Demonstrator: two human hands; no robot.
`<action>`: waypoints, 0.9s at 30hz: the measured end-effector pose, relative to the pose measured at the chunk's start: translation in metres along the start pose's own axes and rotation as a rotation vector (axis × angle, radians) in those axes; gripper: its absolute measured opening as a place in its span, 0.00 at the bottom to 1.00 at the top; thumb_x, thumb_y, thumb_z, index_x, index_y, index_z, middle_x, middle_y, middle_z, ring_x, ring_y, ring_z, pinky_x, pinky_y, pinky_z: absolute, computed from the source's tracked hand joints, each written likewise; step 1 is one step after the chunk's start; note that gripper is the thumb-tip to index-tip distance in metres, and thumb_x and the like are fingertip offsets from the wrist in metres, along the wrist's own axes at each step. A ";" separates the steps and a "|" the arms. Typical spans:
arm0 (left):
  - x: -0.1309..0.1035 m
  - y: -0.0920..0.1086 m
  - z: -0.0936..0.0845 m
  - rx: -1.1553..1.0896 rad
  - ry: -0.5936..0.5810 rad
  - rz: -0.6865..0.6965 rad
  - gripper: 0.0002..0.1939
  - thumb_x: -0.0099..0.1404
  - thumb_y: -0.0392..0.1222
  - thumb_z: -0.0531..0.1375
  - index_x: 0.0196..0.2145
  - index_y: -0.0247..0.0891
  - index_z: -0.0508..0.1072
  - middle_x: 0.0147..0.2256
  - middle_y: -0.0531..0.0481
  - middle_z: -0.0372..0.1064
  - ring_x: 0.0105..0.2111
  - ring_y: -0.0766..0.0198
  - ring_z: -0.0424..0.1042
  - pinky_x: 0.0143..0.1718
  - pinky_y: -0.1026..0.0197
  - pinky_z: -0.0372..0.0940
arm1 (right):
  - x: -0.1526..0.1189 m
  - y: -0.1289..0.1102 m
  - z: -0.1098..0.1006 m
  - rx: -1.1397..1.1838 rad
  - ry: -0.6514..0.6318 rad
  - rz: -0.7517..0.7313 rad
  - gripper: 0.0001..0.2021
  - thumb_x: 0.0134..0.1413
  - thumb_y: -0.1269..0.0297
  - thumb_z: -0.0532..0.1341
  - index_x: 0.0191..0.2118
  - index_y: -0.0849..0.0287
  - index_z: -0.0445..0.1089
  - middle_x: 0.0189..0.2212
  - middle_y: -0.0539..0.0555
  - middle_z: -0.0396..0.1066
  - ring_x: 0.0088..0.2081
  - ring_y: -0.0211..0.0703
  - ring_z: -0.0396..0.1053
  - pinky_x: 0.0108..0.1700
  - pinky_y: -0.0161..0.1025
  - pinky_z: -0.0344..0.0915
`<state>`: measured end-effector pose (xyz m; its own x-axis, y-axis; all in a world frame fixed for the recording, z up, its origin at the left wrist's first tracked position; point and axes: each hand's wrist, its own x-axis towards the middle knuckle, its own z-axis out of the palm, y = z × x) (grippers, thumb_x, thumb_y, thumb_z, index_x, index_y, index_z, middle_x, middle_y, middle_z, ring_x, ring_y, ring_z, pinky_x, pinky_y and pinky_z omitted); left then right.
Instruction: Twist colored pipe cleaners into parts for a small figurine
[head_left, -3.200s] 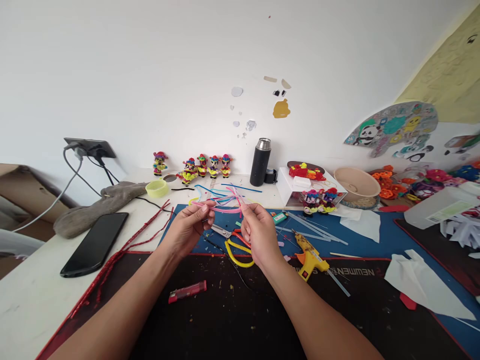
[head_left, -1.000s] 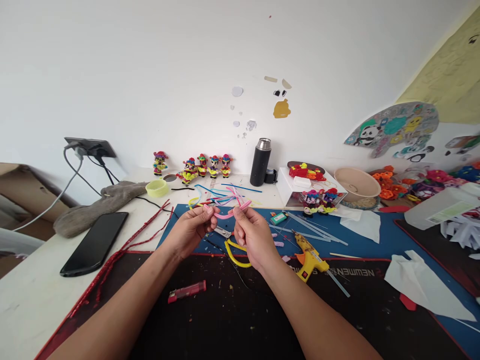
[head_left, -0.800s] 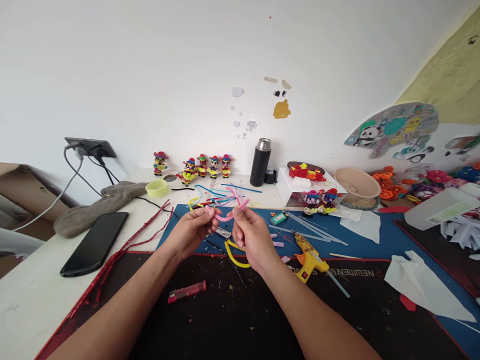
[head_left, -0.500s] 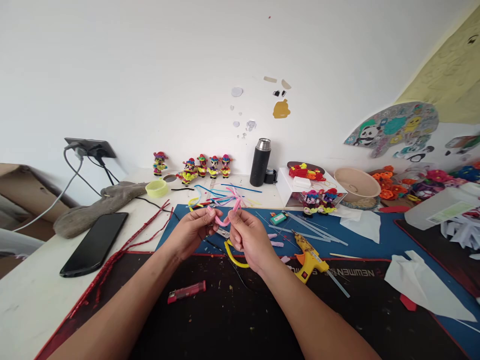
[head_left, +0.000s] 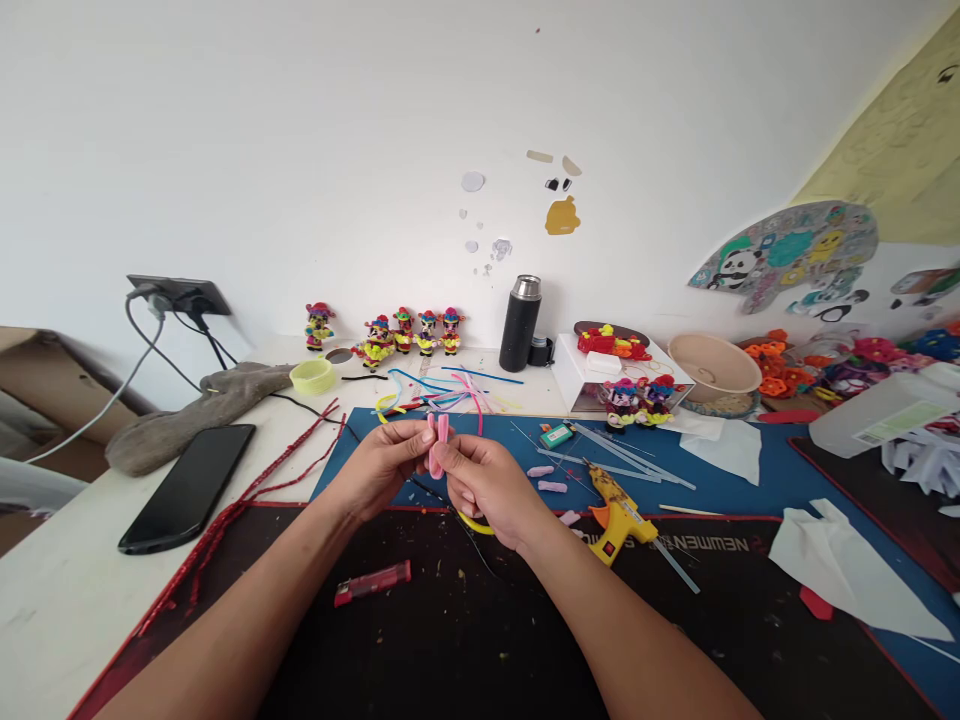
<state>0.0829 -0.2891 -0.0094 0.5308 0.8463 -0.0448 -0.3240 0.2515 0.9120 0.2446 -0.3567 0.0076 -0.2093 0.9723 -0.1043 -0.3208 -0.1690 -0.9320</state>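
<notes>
A short pink pipe cleaner, bent into a narrow fold, stands between my fingertips. My left hand pinches it from one side, thumb on top. From the other side my right hand grips it between thumb and curled fingers. Below the right hand shows a yellow curved handle, mostly hidden by that hand. Small pink folded pieces lie just right of it on the blue mat. Behind the hands spreads a loose pile of coloured pipe cleaners.
A yellow hot glue gun lies at right beside clear glue sticks. A red lighter rests on the black mat. Left are red twisted stems and a phone. A black flask and several small figures stand behind.
My hands have drawn together, and the pink pipe cleaner has gone from a wide U-shaped curve to a tight upright fold. More of the pink pieces at right is uncovered.
</notes>
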 end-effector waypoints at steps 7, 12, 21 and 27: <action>-0.002 0.001 0.000 -0.090 0.003 -0.030 0.17 0.52 0.47 0.80 0.34 0.32 0.86 0.22 0.47 0.74 0.21 0.66 0.69 0.25 0.66 0.62 | -0.001 0.000 -0.001 0.030 -0.059 0.045 0.26 0.51 0.38 0.72 0.28 0.58 0.69 0.13 0.39 0.52 0.15 0.31 0.49 0.20 0.33 0.42; -0.003 0.003 0.001 -0.129 -0.025 -0.040 0.18 0.51 0.47 0.80 0.36 0.33 0.87 0.21 0.47 0.75 0.21 0.66 0.71 0.25 0.67 0.64 | 0.000 0.001 -0.003 0.069 -0.098 0.083 0.26 0.51 0.39 0.73 0.29 0.58 0.69 0.14 0.38 0.50 0.15 0.30 0.48 0.20 0.33 0.42; -0.005 0.004 0.004 -0.116 -0.002 -0.020 0.20 0.50 0.49 0.80 0.36 0.34 0.86 0.22 0.50 0.73 0.19 0.67 0.70 0.23 0.66 0.69 | 0.000 0.003 -0.002 0.092 -0.113 0.118 0.25 0.52 0.41 0.73 0.29 0.58 0.67 0.14 0.38 0.51 0.16 0.30 0.48 0.20 0.33 0.43; -0.004 0.004 0.004 -0.096 -0.027 -0.012 0.18 0.53 0.49 0.79 0.31 0.32 0.82 0.20 0.51 0.71 0.18 0.67 0.69 0.23 0.66 0.68 | 0.001 0.005 -0.001 0.084 -0.105 0.114 0.26 0.52 0.40 0.73 0.28 0.57 0.66 0.13 0.38 0.52 0.16 0.30 0.48 0.20 0.33 0.44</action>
<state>0.0822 -0.2933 -0.0036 0.5560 0.8300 -0.0433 -0.3905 0.3069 0.8679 0.2440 -0.3568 0.0024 -0.3424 0.9247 -0.1663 -0.3644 -0.2939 -0.8837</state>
